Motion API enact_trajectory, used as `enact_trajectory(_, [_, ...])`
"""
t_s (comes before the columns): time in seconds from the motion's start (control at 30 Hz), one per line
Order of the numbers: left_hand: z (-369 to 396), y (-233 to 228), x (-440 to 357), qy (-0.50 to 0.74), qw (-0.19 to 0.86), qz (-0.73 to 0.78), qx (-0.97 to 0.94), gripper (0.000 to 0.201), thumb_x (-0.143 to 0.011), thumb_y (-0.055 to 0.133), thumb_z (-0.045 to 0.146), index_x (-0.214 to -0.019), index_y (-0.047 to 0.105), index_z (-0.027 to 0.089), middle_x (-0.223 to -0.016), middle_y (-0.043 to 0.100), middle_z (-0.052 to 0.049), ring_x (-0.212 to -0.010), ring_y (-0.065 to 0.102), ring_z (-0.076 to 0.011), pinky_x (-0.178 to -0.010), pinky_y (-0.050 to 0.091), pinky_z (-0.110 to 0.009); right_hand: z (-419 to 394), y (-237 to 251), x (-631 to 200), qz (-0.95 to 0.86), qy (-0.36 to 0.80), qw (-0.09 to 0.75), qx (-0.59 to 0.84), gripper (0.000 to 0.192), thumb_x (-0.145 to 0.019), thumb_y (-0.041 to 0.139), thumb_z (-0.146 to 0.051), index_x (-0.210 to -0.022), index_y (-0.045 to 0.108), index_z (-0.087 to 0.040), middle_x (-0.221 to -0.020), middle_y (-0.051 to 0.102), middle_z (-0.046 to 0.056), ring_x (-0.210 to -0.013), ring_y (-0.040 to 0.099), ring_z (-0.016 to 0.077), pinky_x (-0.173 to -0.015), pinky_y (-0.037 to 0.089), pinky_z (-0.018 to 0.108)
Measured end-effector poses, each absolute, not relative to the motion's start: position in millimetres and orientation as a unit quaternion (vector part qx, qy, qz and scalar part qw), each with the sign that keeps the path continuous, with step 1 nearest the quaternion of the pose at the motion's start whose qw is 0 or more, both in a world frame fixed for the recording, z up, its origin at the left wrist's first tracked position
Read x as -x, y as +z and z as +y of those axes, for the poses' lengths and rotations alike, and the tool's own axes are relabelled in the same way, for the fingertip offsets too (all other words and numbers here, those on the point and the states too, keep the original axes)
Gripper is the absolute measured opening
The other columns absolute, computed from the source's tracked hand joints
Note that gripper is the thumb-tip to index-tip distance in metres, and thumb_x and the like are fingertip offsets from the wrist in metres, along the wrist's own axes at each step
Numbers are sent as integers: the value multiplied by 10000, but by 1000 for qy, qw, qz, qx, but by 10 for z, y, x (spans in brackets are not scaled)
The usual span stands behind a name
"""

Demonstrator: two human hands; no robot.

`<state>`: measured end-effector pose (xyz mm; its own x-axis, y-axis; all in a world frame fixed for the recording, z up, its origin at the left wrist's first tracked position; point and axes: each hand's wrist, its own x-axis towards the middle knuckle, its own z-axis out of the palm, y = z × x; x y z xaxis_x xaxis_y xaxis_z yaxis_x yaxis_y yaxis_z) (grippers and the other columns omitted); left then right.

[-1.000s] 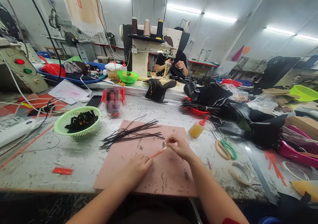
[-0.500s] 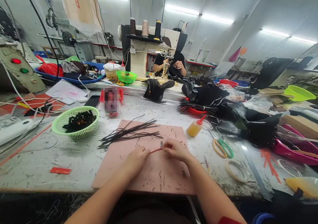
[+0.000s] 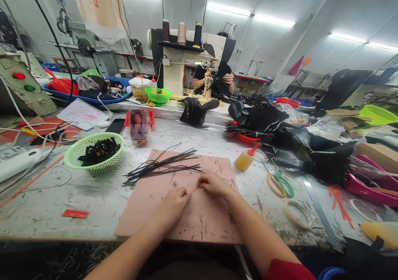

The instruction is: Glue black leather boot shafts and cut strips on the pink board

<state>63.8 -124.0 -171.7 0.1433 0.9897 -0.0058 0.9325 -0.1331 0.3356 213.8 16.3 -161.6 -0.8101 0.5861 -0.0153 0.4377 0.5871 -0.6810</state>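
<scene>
Over a pink board my two hands work on a thin reddish strip. My left hand pinches the strip's near left end. Further up and to the right, my right hand has closed fingertips on it, and part of the strip shows past that hand. Just beyond my hands lies a loose bundle of thin black strips, on the upper part of the board. A glue bottle with a red nozzle stands to the right of the board.
A green basket of black pieces stands left. To the right are scissors, a tape roll and black boot parts. Across the table, a person works at a sewing machine. A red piece lies front left.
My right hand has shifted slightly left, closer to my left hand. The strip now slants more steeply and looks paler. The person opposite has raised a dark piece at the machine.
</scene>
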Motion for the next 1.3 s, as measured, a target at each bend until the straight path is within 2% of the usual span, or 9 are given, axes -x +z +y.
enact_trajectory(0.13, [-1257, -1693, -635, 103, 120, 642, -751, 355, -841, 343, 58, -1057, 605, 163, -971, 588, -85, -901, 499, -219, -817, 415, -330, 103, -1674, -2179, -891, 310, 144, 299, 253, -737, 584, -91, -959, 637, -198, -922, 558, 53, -763, 548, 154, -727, 453, 298])
enact_trajectory(0.3, [-1209, -1605, -622, 91, 107, 629, -765, 304, -831, 383, 77, -961, 639, 177, -914, 606, -71, -853, 533, -212, -759, 435, -309, -32, -1767, -2274, -903, 265, 169, 293, 190, -817, 535, -170, -866, 697, -257, -855, 562, 56, -841, 511, 199, -790, 418, 351])
enact_trajectory(0.43, [-966, -1523, -533, 87, 91, 623, -772, 211, -813, 457, 123, -767, 661, 149, -819, 613, -81, -776, 559, -217, -705, 452, -323, 8, -1791, -2368, -900, 263, 173, 300, 223, -731, 659, -235, -938, 702, -304, -891, 572, 52, -861, 518, 215, -813, 414, 367])
enact_trajectory(0.57, [-610, -1458, -508, 102, 56, 635, -763, 180, -829, 460, 96, -855, 637, 101, -915, 609, -96, -889, 562, -234, -785, 446, -382, 195, -1791, -2344, -870, 272, 209, 354, 256, -809, 529, -215, -1027, 664, -231, -863, 568, 63, -808, 549, 190, -780, 445, 345])
enact_trajectory(0.73, [-373, -1454, -691, 116, 34, 628, -769, 166, -854, 534, 191, -996, 587, 125, -1127, 569, -70, -1054, 525, -235, -885, 423, -439, 267, -1826, -2166, -841, 302, 247, 374, 150, -734, 538, -145, -789, 668, -196, -801, 603, 56, -803, 557, 201, -786, 442, 361])
enact_trajectory(0.83, [-421, -1431, -705, 113, 43, 628, -769, 106, -856, 535, 187, -912, 607, 134, -973, 633, -46, -937, 586, -199, -829, 463, -404, 255, -1838, -2234, -817, 341, 271, 378, 121, -739, 511, -191, -728, 631, -196, -742, 627, 40, -723, 573, 183, -702, 468, 326])
enact_trajectory(0.97, [-763, -1292, -478, 135, 57, 665, -733, 239, -895, 390, 188, -891, 627, 155, -860, 675, -58, -801, 629, -207, -720, 484, -321, 410, -1805, -2620, -763, 377, 302, 429, 183, -748, 499, -306, -767, 624, -174, -716, 645, 47, -668, 591, 182, -636, 479, 317])
enact_trajectory(1.13, [-1380, -1241, -87, 194, 98, 719, -660, 312, -865, 328, 294, -886, 629, 215, -844, 713, -36, -761, 659, -214, -649, 490, -274, 642, -1724, -2977, -728, 394, 273, 490, 199, -759, 558, -320, -799, 646, -147, -735, 660, 35, -696, 604, 174, -684, 485, 332])
enact_trajectory(1.3, [-1816, -1489, 9, 228, 250, 768, -543, 314, -751, 409, 409, -786, 675, 245, -697, 714, -7, -647, 658, -211, -631, 503, -269, 755, -1687, -2846, -739, 395, 188, 511, 190, -856, 551, -298, -927, 606, -131, -929, 632, 37, -831, 605, 153, -760, 497, 355])
